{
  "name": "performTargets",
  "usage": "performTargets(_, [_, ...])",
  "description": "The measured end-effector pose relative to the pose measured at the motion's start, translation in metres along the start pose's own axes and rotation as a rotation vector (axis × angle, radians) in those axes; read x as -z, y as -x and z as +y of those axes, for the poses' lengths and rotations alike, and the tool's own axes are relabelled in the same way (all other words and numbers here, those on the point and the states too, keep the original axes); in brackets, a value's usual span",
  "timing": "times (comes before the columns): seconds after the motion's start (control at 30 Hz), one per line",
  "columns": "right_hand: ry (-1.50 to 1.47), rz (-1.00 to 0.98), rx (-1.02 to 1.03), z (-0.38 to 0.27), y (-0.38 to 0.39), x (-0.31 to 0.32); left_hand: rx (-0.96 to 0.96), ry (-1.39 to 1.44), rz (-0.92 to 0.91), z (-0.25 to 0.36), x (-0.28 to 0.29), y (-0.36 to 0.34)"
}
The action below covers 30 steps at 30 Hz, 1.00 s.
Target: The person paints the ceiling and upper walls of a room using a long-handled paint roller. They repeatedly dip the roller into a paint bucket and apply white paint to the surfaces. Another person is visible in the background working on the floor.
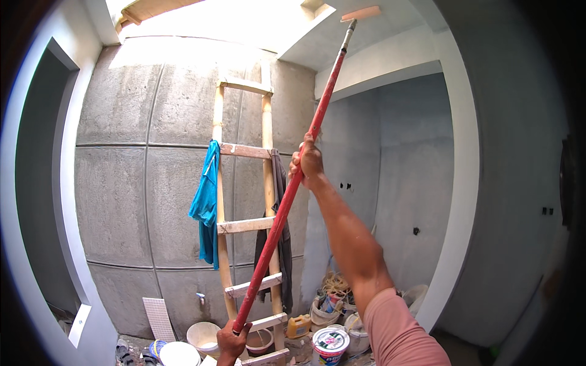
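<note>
A long red extension pole (278, 229) slants up across the view from lower middle to upper right. My left hand (232, 341) is closed round its lower end. Higher up, my right hand (309, 160) grips the shaft with the arm stretched forward. At the pole's top sits a paint roller (361, 13) with a pale orange sleeve, at the ceiling (390, 36); whether it touches the surface I cannot tell.
A wooden ladder (246, 225) leans on the grey block wall (116, 201), with a blue cloth (206, 204) and a dark garment (284, 262) hung on it. Paint buckets (330, 346), a yellow jerrycan (298, 326) and a white tub (203, 337) stand below. A doorway (46, 183) opens at left.
</note>
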State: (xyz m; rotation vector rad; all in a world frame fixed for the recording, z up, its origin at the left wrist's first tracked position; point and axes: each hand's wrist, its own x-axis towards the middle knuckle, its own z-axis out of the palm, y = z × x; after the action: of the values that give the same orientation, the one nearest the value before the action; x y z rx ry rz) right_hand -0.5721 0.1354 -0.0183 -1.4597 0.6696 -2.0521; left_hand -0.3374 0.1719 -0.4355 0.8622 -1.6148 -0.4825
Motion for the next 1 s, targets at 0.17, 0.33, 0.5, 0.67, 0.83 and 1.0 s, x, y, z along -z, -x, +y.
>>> performTargets(0.17, [0.025, -0.041, 0.022, 0.014, 0.021, -0.04, 0.034, 0.038, 0.021, -0.013, 0.027, 0.013])
performTargets(0.33, [0.086, -0.093, 0.068, 0.033, 0.048, -0.095, 0.065, 0.06, -0.015, -0.046, 0.057, 0.033])
performTargets(0.5, [0.068, -0.176, 0.041, 0.043, 0.081, -0.145, 0.119, 0.003, 0.024, -0.073, 0.08, 0.049])
performTargets(0.67, [0.071, -0.271, 0.058, 0.057, 0.095, -0.167, 0.128, -0.024, 0.009, -0.093, 0.086, 0.064])
performTargets(0.83, [0.037, -0.318, 0.079, 0.052, 0.113, -0.169, 0.204, 0.279, -0.105, -0.061, 0.084, 0.075])
performTargets(1.0, [0.015, -0.307, 0.07, 0.047, 0.108, -0.14, 0.175, 0.126, -0.114, -0.074, 0.057, 0.079])
